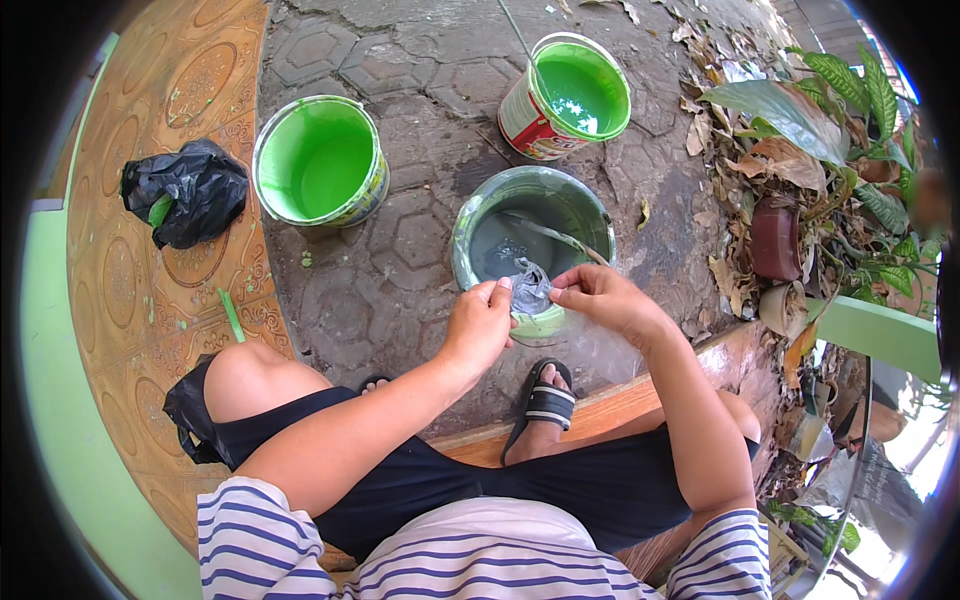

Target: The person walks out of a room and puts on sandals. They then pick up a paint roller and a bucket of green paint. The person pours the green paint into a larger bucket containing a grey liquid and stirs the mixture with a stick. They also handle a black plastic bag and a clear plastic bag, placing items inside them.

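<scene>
Between my hands is a small clear plastic bag (531,288), smeared with something silvery grey, held above the near rim of a grey bucket (463,238). My left hand (479,325) is closed, thumb and fingers pinching the bag's left side. On the other side my right hand (606,300) pinches the bag too; a loose sheet of clear plastic (605,345) hangs below it. Greyish liquid (497,245) lies in the bucket, and a stick (550,232) leans in it toward the right rim. The bag partly hides the bucket's near wall.
Beyond stand a bucket of bright green paint (527,112) with a thin rod in it, and another green-coated bucket (372,190) to the left. A black plastic bag (190,195) rests on the orange tiles (115,270). Dry leaves and potted plants (800,125) line the right side.
</scene>
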Demonstrator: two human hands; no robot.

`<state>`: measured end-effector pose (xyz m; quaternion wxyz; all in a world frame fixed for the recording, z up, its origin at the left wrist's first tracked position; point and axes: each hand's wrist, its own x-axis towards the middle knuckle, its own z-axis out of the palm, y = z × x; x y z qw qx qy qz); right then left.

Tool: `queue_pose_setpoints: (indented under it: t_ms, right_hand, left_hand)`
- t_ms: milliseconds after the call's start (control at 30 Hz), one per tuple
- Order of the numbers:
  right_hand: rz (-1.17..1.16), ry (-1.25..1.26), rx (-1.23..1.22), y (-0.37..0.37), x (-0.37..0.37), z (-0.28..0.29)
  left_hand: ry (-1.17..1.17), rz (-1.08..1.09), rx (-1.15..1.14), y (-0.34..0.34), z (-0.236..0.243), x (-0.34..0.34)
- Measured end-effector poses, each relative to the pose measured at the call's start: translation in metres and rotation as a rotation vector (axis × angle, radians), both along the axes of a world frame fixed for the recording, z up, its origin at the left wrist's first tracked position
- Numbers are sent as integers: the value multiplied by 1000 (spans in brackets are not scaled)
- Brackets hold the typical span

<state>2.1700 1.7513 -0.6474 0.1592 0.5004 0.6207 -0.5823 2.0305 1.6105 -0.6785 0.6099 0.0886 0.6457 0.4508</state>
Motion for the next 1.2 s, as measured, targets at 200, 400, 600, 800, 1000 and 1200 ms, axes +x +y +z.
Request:
queue_pose_setpoints:
  t_ms: [200,400,600,800,1000,1200]
  right_hand:
    - [93,-3,106,9,3,-3]
    - [145,-123,103,11,-1,3]
    - [19,-109,69,6,-5,0]
    - [-164,16,12,-2,2,-19]
    - [-197,35,-11,-10,-2,-19]
    - [-224,65,6,-17,2,-30]
  left_hand:
    - [3,48,-20,-2,-13,-12]
    - [-59,60,-49,-3,-12,-21]
    - [-124,66,5,-4,-25,-18]
    - [-308,33,1,1,-17,-13]
    - [-204,-88,5,-2,-18,-3]
    - [-346,-39,-4,-3,-27,9]
